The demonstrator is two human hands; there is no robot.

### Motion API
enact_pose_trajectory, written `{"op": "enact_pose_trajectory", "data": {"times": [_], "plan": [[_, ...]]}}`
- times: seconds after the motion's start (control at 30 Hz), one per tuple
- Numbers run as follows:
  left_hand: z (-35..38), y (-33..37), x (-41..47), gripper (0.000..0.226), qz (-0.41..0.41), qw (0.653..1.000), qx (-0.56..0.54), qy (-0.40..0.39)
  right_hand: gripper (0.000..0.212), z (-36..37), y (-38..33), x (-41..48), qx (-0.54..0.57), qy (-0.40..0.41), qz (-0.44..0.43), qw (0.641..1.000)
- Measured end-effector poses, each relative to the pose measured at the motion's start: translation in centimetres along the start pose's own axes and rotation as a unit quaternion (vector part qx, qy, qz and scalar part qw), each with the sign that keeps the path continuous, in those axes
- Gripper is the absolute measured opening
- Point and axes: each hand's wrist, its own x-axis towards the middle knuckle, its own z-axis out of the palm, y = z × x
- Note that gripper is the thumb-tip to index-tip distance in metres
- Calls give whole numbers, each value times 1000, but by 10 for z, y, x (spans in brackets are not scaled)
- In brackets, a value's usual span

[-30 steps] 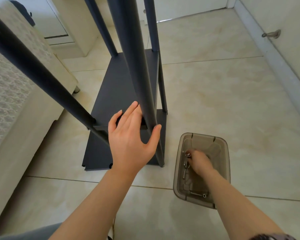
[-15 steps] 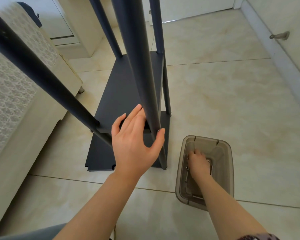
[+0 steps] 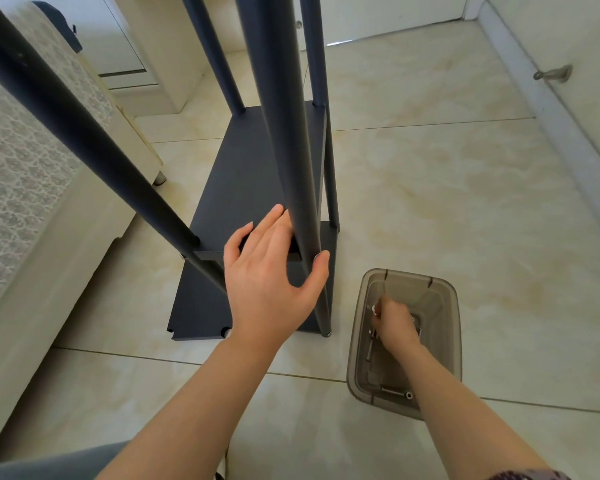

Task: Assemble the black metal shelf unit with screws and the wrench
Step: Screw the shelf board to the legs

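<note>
Shelf unit (image 3: 253, 168) upright on the tiles, one hand at its post

The black metal frame stands on the pale tiled floor (image 3: 430, 202), just beside a lace-covered piece of furniture (image 3: 21, 161) on the left. Its four posts rise toward the camera, and two flat shelves show one above the other.

The left hand (image 3: 267, 282) is at the near right post (image 3: 291, 133). Its fingers lie straight against the front edge of the upper shelf and its thumb (image 3: 321, 263) touches the other side of the post. The hand spans the post loosely and is not clenched.

To the right of the unit, close to its near corner, a smoky translucent plastic bin (image 3: 447, 341) sits on the floor. The right hand (image 3: 395, 327) reaches down inside it with fingers curled, pinching a screw (image 3: 374, 308) whose bright head shows at the fingertips. More screws lie on the bin's bottom, among them a long bolt (image 3: 394, 392) at the near end
</note>
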Motion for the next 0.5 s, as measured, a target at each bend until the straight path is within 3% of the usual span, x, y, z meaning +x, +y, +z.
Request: {"op": "enact_pose_trajectory", "data": {"times": [0.1,0.2,0.5], "plan": [[1,1,2,30,-4,1000,3,-7,2,-7,2,-5,31,1,-9,999],[-1,2,2,33,-12,1000,3,-17,16,-13,11,-9,66,-1,-13,998],[-11,8,6,32,-32,998,-3,-57,12,-60,33,-16,14,-31,-20,999]]}}
